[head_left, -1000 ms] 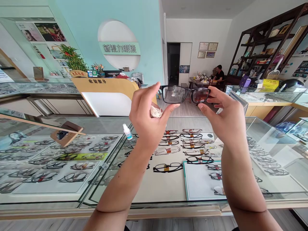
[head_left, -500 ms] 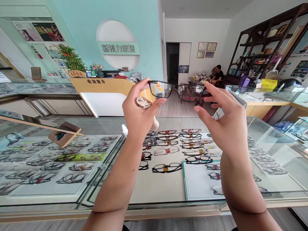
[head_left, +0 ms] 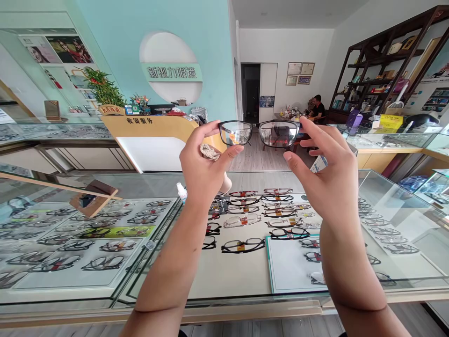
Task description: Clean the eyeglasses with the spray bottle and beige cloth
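A pair of dark-framed eyeglasses point(head_left: 258, 134) is held up at chest height between both hands, lenses upright. My left hand point(head_left: 205, 157) is closed on the left end of the frame, thumb below the lens and fingers behind. Bunched in the same palm is a beige cloth point(head_left: 209, 151). My right hand point(head_left: 324, 159) grips the right end near the hinge with its fingertips, thumb held apart below. A white tag point(head_left: 319, 164) shows behind my right palm. Below the hands, rows of eyeglasses point(head_left: 243, 245) lie inside the glass display case point(head_left: 242, 281).
A small white spray bottle point(head_left: 181, 191) stands behind my left wrist. To the left, a wooden stand point(head_left: 95, 199) rests on the glass. Beyond are a yellow and white counter point(head_left: 150, 145), a dark shelf unit point(head_left: 379, 65) and a seated person point(head_left: 317, 107).
The eyeglasses have tilted slightly: their left end is a bit lower and the right lens a little higher. Both hands keep hold of the frame.
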A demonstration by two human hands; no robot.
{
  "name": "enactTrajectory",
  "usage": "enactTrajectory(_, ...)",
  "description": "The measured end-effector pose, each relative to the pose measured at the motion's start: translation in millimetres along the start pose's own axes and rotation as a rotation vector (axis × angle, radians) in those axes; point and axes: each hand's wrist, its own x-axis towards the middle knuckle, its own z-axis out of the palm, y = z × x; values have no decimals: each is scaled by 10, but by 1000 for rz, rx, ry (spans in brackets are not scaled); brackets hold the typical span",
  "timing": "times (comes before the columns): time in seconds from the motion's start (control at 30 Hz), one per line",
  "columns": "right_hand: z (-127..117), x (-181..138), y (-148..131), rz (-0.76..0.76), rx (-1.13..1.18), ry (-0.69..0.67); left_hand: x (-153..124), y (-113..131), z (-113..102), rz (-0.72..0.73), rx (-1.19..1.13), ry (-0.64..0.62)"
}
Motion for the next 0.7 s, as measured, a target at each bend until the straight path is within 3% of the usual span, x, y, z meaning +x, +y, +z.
enactTrajectory(0.43,124,-7,209,83,-37,-17,-150,379,74,78,89,87)
enactTrajectory(0.7,127,-8,235,66,-68,-3,-170,415,81,63,93,76)
